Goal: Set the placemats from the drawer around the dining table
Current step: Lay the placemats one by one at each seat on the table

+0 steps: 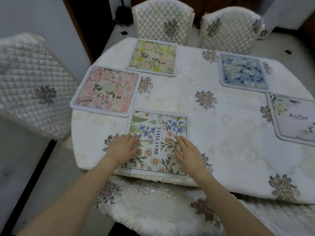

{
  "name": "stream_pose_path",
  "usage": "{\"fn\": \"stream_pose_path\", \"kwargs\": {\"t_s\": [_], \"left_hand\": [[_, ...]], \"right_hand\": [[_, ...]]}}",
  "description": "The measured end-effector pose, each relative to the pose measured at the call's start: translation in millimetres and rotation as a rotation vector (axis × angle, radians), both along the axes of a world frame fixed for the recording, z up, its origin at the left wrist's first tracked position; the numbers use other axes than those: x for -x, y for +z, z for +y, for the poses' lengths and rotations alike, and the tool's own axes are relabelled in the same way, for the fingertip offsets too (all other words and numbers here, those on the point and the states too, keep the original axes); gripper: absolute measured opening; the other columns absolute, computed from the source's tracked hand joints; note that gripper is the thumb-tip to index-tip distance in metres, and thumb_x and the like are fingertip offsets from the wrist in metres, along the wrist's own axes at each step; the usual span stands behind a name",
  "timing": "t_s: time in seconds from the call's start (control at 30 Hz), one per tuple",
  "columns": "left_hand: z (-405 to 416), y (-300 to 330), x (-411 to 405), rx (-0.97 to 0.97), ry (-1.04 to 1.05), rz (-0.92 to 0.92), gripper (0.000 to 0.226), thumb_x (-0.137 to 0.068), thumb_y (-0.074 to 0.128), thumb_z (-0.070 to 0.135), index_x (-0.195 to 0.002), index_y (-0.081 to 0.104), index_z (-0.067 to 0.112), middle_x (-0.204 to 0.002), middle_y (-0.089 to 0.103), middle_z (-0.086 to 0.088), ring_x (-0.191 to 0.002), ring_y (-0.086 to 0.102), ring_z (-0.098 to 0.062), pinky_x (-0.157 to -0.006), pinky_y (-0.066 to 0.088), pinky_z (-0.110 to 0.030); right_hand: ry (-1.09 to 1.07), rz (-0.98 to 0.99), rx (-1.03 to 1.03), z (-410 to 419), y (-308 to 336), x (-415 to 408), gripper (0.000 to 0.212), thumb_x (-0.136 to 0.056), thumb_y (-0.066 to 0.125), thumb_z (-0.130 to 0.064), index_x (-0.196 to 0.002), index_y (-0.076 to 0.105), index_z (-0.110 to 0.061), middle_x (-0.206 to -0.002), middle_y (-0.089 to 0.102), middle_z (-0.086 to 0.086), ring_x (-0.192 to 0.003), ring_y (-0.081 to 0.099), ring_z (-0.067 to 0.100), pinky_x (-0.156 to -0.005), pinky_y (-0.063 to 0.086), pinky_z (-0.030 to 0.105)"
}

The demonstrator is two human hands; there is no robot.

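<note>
Both your hands, left [121,149] and right [187,150], lay flat with fingers straight on the wildflower placemat [157,142] at the desk's [230,133] near edge, gripping nothing. Four other placemats were placed. Next move, apparently: straighten it and let go.
</note>
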State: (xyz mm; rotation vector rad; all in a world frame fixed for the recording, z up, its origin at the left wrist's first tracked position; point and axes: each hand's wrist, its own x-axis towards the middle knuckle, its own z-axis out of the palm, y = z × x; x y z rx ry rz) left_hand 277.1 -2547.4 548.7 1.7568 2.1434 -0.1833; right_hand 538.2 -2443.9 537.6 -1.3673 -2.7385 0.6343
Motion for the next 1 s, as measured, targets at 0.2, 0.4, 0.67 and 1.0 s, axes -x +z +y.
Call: {"fn": "stream_pose_path", "kwargs": {"t_s": [0.2,0.4,0.67,1.0], "left_hand": [[-21,74,-32,-0.385,0.191,-0.133,0.051,-0.096,0.033,0.045,-0.133,0.052,0.015,-0.121,0.061,-0.003,-0.109,0.052,-0.022,-0.087,0.043,-0.036],[-66,107,-91,-0.631,0.134,-0.157,0.049,-0.096,0.035,0.04,-0.136,0.05,0.016,-0.128,0.059,0.0,-0.118,0.053,-0.02,-0.097,0.044,-0.041],[-95,68,-155,-0.438,0.02,-0.233,0.054,-0.098,0.024,0.05,-0.148,0.03,0.03,-0.151,0.034,0.008,-0.144,0.02,-0.01,-0.115,0.02,-0.037],[-45,83,-148,-0.418,-0.175,-0.279,0.057,-0.098,0.02,0.052,-0.147,0.033,0.028,-0.149,0.04,0.004,-0.14,0.031,-0.016,-0.114,0.021,-0.036]], "right_hand": [[-0.027,0.289,-0.168,-13,65,-25,0.044,-0.098,0.038,-0.033,-0.137,0.051,-0.017,-0.131,0.059,0.0,-0.119,0.051,0.017,-0.094,0.048,0.037],[-0.025,0.32,-0.319,-53,99,-67,0.047,-0.099,0.034,-0.037,-0.141,0.046,-0.019,-0.138,0.054,0.001,-0.131,0.041,0.022,-0.107,0.035,0.038],[-0.136,0.234,-0.261,-111,76,-117,0.05,-0.098,0.034,-0.037,-0.145,0.04,-0.022,-0.147,0.044,0.001,-0.137,0.034,0.023,-0.11,0.031,0.043],[-0.442,0.19,-0.264,-136,91,-143,0.049,-0.099,0.034,-0.04,-0.139,0.049,-0.017,-0.138,0.054,0.005,-0.13,0.043,0.027,-0.105,0.038,0.047]]}}
